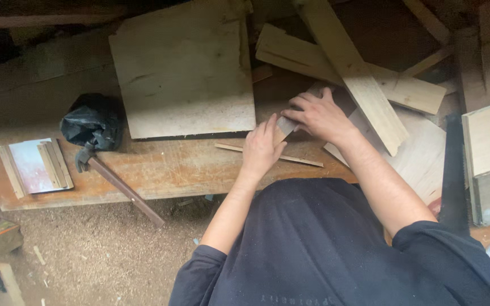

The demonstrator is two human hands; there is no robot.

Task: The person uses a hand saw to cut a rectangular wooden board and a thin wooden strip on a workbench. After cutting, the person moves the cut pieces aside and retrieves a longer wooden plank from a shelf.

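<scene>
While both hands meet over the workbench (pixel 160 170), a small wood piece (pixel 286 126) lies pinched between them.
Left hand (pixel 262 148) and right hand (pixel 320 116) clamp it, right of the square plywood board (pixel 184 68); a hammer (pixel 117 181) lies far left.

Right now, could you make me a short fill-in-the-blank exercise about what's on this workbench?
1. Both hands, left hand and right hand, rest on a small piece of ____.
2. The hammer lies beside a crumpled ____ bag.
3. The big square board lies ____ on the bench.

Missing words: wood; black; flat
</scene>
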